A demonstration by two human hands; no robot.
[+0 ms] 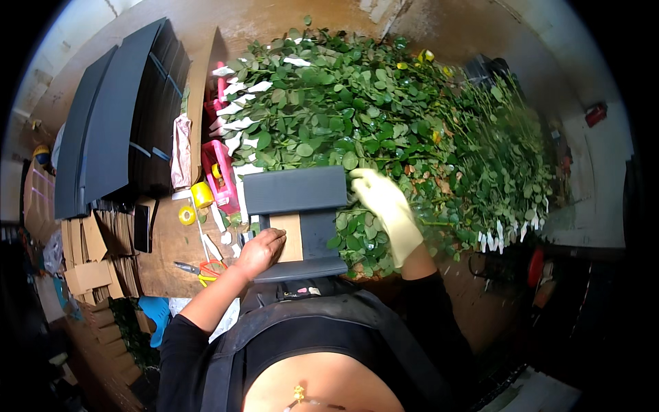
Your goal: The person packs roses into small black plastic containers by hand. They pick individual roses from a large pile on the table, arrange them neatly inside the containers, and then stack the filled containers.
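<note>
A black corrugated plastic sheet lies before me, its far and near parts folded up as flaps. On its inner face rests a tan cardboard piece. My left hand, bare, has its fingertips on the left part of that cardboard; the thumb is hidden. My right hand wears a pale yellow glove and is slightly blurred. Its fingers are apart beside the right end of the far flap, above the leaves, with nothing visible in them. Leafy green stems, many with white-wrapped ends, cover the table beyond.
Left of the sheet are scissors, yellow tape rolls and a pink tape dispenser. Stacked black sheets stand at far left, with cardboard pieces and a phone nearer. A blue plastic object sits below the table edge.
</note>
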